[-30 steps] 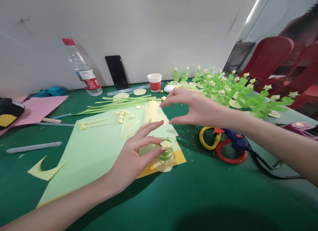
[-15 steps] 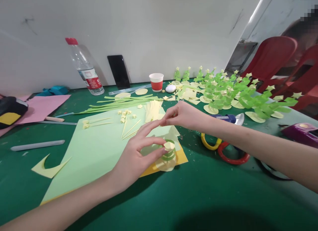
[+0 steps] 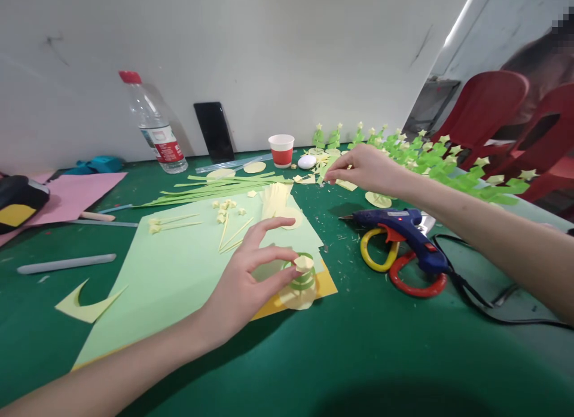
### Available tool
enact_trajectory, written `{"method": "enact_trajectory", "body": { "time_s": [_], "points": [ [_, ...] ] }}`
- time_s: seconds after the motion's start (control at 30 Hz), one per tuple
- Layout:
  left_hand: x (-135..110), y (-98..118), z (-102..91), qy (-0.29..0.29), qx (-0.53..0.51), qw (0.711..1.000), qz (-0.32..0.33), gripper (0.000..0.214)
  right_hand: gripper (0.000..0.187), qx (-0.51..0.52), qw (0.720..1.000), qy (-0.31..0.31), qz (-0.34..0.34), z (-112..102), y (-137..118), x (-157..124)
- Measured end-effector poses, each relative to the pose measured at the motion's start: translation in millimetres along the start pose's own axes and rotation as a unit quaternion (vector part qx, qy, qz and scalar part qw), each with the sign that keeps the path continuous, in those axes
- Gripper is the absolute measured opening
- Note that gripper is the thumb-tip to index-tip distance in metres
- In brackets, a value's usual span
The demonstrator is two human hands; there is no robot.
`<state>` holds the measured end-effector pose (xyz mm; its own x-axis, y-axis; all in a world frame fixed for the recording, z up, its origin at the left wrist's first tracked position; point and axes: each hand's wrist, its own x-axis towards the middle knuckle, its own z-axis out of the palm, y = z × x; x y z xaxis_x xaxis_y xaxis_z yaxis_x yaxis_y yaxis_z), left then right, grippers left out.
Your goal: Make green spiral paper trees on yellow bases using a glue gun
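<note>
Thumb and a finger of my left hand [image 3: 244,273] pinch a pale yellow paper star [image 3: 304,263]. The star tops a small green paper spiral [image 3: 306,279] on a pale yellow paper base [image 3: 299,298], at the corner of the light green sheets [image 3: 179,285]. The index finger is raised, near a round yellow paper disc [image 3: 292,218]. My right hand [image 3: 359,167] hovers over the paper scraps [image 3: 347,184] at the back, its fingertips pinched together. Whether it holds a scrap is hard to make out.
A blue glue gun [image 3: 394,218] lies over yellow-and-red-handled scissors [image 3: 417,285], its cord trailing right. Many finished paper spirals with stars [image 3: 466,172] stand back right. A paper cup [image 3: 281,151], bottle [image 3: 161,136] and phone [image 3: 214,131] line the wall.
My right hand has moved from beside the left fingertips back and right to the scraps, uncovering the yellow disc and the glue gun. My left hand keeps its pinch on the star.
</note>
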<state>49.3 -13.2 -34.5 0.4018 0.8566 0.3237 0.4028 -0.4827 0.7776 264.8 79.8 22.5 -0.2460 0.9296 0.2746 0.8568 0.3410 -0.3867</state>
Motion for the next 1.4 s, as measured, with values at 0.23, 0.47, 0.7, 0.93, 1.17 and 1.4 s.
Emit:
{"method": "enact_trajectory", "body": {
  "time_s": [0.23, 0.47, 0.7, 0.93, 1.17, 1.4],
  "points": [
    [-1, 1, -0.6, -0.002, 0.004, 1.0, -0.006, 0.011, 0.015, 0.015, 1.0, 0.006, 0.001, 3, -2, -1],
    [-1, 1, -0.4, -0.001, 0.004, 1.0, -0.007, 0.012, 0.041, 0.045, 0.999, -0.015, 0.004, 6, -8, -3],
    [0, 0, 0.1, -0.002, 0.008, 1.0, -0.008, 0.012, 0.027, 0.14, 0.988, -0.041, 0.044, 3, -6, -7],
    [-1, 1, -0.2, 0.0, 0.009, 1.0, -0.012, 0.013, 0.022, 0.104, 0.994, 0.027, 0.033, 0, -3, -6],
    [0, -1, -0.3, 0.001, 0.003, 1.0, -0.011, 0.013, 0.031, 0.165, 0.985, -0.033, 0.047, 3, 0, -5],
    [-1, -2, 0.3, 0.005, -0.001, 1.0, 0.0, 0.011, 0.013, 0.286, 0.937, -0.176, 0.09, 4, 10, -1]
  ]
}}
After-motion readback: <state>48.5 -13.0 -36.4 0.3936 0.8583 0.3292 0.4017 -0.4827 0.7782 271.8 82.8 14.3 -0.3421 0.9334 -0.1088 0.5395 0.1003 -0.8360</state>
